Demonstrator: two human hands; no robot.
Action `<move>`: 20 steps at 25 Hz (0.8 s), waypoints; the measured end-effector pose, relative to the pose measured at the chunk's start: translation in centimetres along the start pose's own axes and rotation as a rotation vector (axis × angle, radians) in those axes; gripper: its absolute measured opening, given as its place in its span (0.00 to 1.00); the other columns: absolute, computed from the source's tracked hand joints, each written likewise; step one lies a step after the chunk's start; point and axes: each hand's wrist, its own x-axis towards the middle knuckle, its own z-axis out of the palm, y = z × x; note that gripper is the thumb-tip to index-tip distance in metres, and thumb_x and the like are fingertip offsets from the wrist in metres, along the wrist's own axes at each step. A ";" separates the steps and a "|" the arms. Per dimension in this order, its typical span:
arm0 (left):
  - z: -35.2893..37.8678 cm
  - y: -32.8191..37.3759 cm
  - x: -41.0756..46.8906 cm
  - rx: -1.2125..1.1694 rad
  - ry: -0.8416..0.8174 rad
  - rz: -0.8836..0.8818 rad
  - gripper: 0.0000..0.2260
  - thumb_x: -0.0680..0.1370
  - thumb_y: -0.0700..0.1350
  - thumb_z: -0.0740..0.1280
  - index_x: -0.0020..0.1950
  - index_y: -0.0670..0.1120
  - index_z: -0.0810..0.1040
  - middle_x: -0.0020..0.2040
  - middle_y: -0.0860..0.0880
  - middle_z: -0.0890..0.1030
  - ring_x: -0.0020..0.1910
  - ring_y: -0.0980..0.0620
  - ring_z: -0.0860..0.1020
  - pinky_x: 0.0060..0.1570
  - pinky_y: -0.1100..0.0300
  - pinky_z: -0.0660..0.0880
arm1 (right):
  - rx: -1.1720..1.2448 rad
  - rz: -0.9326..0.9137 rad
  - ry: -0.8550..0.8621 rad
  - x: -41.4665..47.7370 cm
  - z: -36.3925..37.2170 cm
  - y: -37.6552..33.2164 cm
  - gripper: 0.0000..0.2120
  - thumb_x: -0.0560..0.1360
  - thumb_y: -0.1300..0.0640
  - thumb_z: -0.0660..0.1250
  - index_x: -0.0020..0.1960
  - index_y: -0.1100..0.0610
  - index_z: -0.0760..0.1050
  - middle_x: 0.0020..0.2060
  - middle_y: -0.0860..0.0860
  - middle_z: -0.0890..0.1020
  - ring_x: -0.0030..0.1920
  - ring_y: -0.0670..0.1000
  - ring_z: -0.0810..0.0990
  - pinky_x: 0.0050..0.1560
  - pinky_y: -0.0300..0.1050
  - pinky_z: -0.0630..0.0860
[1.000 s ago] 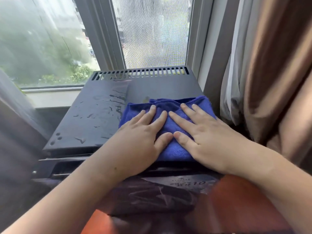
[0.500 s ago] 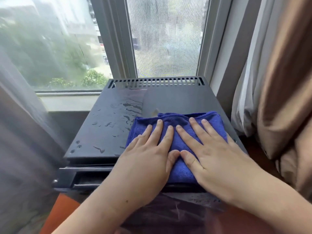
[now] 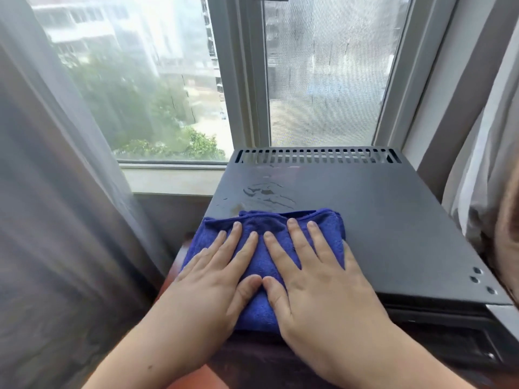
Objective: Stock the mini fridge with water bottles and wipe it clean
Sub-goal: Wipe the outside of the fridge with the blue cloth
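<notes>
While both hands lie flat on the cloth [image 3: 269, 256], the step in hand appears to be wiping the top of the mini fridge [image 3: 393, 220]. The left hand [image 3: 213, 279] and the right hand [image 3: 314, 279] rest side by side, fingers straight and slightly spread, thumbs nearly touching, palms pressing the folded blue cloth against the dark top panel. The cloth sits under both palms at the near left part of the panel, its left edge at or just past the panel's edge

Water streaks [image 3: 266, 192] lie just beyond the fingertips, between the cloth and the vent slots [image 3: 317, 156] at the far edge. To clear them, push the cloth straight away from the body with even pressure from both palms. Keep the fold flat so it does not bunch under the fingers. Stop short of the vent slots, so that water is not driven into them

No water bottles are in view, so the stocking cannot be judged
</notes>
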 end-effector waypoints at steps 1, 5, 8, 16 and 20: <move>-0.1 -0.9 -0.3 -0.016 -0.005 -0.011 0.35 0.61 0.75 0.18 0.69 0.71 0.24 0.71 0.66 0.22 0.76 0.64 0.28 0.78 0.64 0.35 | 0.003 -0.007 0.028 0.3 0.4 -0.7 0.29 0.77 0.38 0.55 0.73 0.47 0.75 0.72 0.56 0.75 0.72 0.59 0.75 0.68 0.63 0.67; -0.6 -2.9 -0.4 -0.066 -0.035 -0.026 0.40 0.59 0.78 0.19 0.70 0.70 0.28 0.74 0.65 0.25 0.76 0.64 0.28 0.78 0.63 0.35 | 0.066 -0.042 0.007 1.5 0.9 -2.3 0.30 0.77 0.38 0.52 0.75 0.45 0.72 0.76 0.57 0.71 0.75 0.60 0.70 0.69 0.59 0.59; -1.0 -3.1 1.1 -0.077 -0.068 -0.029 0.40 0.58 0.79 0.19 0.70 0.72 0.29 0.76 0.63 0.27 0.77 0.61 0.30 0.80 0.57 0.39 | 0.090 -0.064 -0.095 2.3 -0.5 -1.7 0.32 0.78 0.36 0.36 0.82 0.39 0.37 0.82 0.49 0.36 0.82 0.53 0.34 0.80 0.55 0.39; -2.6 -3.3 8.5 -0.104 -0.142 0.011 0.29 0.85 0.60 0.47 0.83 0.56 0.39 0.82 0.54 0.35 0.81 0.54 0.36 0.76 0.62 0.36 | 0.044 -0.031 -0.280 8.8 -1.6 2.1 0.30 0.84 0.37 0.43 0.81 0.39 0.35 0.81 0.44 0.34 0.81 0.48 0.32 0.81 0.58 0.38; -3.3 -3.4 13.2 -0.126 -0.163 -0.002 0.28 0.87 0.57 0.48 0.84 0.53 0.41 0.83 0.48 0.38 0.83 0.50 0.39 0.77 0.59 0.37 | 0.058 -0.004 -0.294 13.7 -1.5 4.0 0.29 0.84 0.37 0.45 0.82 0.39 0.39 0.82 0.45 0.38 0.82 0.49 0.36 0.81 0.59 0.39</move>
